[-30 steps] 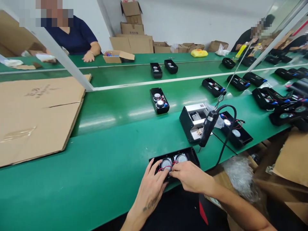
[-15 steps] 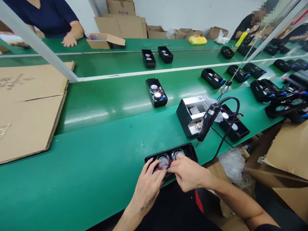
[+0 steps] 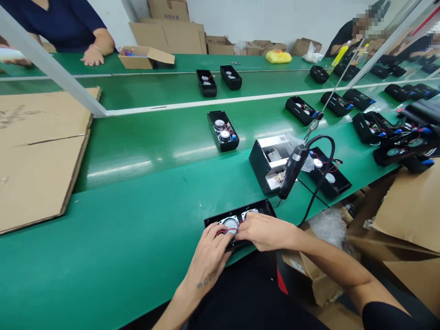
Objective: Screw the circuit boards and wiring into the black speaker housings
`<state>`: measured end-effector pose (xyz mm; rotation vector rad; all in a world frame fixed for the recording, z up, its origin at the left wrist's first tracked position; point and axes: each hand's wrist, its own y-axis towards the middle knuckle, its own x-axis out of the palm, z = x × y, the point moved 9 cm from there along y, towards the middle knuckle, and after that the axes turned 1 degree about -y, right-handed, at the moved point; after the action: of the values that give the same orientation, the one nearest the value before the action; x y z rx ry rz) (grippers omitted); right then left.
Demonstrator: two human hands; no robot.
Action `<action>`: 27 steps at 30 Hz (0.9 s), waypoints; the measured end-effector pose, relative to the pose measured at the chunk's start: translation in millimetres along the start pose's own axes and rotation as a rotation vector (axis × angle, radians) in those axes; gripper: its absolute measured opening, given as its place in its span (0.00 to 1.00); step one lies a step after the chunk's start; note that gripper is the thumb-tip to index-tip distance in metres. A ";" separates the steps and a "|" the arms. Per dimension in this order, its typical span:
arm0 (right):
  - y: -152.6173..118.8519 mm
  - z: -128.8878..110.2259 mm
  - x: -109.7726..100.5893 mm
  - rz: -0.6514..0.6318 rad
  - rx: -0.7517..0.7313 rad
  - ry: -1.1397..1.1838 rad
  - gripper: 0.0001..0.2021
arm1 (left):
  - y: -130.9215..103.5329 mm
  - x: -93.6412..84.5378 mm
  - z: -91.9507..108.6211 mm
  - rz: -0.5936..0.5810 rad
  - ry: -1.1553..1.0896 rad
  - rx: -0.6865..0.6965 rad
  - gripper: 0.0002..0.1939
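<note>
A black speaker box [image 3: 270,209] lies open side up on the green bench before me, with two round speakers inside. My left hand [image 3: 210,252] bends over its left end, fingers closed at the red and black speaker wires beside the left speaker [image 3: 230,223]. From the right, my right hand [image 3: 263,230] reaches in with fingertips pinched between the speakers, where the wires run. It partly covers the right speaker [image 3: 249,214]. What lies under the fingertips is largely hidden. Just behind the box, a black electric screwdriver [image 3: 294,172] hangs tip down.
A black and silver machine [image 3: 270,162] stands behind the box, beside another speaker box [image 3: 332,176]. One more box [image 3: 223,131] sits on the belt, several farther right. Flat cardboard [image 3: 41,156] lies left. Cartons [image 3: 405,215] stand at lower right. A co-worker's hand [image 3: 92,56] rests across the line.
The whole view has shifted slightly. The box is tilted a little differently, and my right hand has flattened and lies lower over the right speaker. Both hands stay at the wires.
</note>
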<state>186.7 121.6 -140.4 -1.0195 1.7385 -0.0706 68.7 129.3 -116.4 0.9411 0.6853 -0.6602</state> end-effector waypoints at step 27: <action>34.9 42.9 -71.5 0.074 0.141 0.228 0.22 | 61.0 18.6 -119.0 -0.548 -0.654 -0.729 0.27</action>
<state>205.2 208.3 -122.4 -0.8693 1.9469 -0.2672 98.7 256.5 -150.4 -0.1680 0.5182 -1.0347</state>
